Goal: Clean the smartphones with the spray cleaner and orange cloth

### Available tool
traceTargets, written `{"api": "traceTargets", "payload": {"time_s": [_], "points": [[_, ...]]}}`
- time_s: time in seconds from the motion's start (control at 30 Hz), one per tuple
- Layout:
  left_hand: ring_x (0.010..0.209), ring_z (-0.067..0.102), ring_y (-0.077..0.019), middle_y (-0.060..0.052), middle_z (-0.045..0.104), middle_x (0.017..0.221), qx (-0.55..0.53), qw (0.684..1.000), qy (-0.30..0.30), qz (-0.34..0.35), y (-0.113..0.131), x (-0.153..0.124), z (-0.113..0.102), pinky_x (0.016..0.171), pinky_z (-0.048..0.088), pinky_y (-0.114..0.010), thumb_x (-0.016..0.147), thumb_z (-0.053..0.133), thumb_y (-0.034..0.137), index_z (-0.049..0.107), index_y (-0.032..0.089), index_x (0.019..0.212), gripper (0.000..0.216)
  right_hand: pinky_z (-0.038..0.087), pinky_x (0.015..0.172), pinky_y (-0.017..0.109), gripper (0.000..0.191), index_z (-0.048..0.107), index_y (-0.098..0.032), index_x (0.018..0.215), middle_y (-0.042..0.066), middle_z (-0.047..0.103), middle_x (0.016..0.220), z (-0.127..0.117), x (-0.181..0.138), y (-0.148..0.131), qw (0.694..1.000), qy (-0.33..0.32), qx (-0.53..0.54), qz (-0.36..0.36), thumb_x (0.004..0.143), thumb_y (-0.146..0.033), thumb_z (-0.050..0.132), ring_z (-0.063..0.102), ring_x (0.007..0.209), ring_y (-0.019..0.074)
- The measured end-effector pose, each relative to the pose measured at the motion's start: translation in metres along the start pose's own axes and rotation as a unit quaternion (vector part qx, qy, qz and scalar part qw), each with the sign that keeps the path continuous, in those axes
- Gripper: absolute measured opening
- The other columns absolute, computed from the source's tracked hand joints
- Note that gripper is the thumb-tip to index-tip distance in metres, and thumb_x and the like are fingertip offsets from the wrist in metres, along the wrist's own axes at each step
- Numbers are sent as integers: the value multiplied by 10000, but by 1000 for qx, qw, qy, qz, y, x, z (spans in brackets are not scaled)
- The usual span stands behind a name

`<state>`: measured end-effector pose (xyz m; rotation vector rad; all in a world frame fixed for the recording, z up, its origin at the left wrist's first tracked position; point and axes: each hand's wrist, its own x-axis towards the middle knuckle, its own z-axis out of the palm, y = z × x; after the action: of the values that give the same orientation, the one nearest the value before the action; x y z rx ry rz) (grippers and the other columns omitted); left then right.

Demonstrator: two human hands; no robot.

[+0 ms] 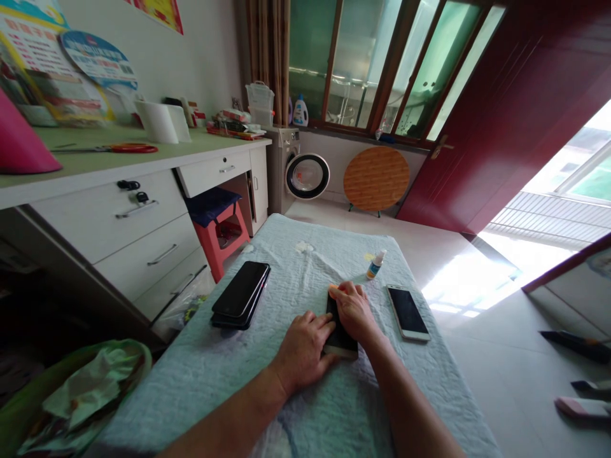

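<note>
Beneath right-hand fingers [342, 294], a dark phone [341, 346]

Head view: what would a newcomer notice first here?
Both hands meet at the middle of the pale towel: the left hand and right hand press on a dark phone lying flat. Left of them lie stacked dark phones; right of them a white-edged phone face up, with a small bottle beyond it.

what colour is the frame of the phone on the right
The phone frame is white; head view.
</note>
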<state>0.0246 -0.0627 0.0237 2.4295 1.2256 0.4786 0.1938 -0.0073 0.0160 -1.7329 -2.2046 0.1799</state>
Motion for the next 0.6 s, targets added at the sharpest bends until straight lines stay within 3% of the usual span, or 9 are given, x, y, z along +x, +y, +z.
{"api": "traceTargets", "payload": {"time_s": [0.33,0.6], "points": [[1143,502,-318,-81,549,1385,2,1000,12,-3,-3,-1,6,987,397,-461,785,674,452,585,201,1255,540,326,771,303,289,708,-244,933,75,566,927,-10,-9,35,998,4,-23,59,961,-240,421,446,858,202],[1152,501,-320,-97,558,1374,0,1000,5,-3,-2,0,4,1007,394,-452,781,687,445,596,170,1246,548,336,800,320,280,692,-213,903,98,583,955,-5,-5,25,997,24,-46,62,936,-169,418,467,898,222]]}}
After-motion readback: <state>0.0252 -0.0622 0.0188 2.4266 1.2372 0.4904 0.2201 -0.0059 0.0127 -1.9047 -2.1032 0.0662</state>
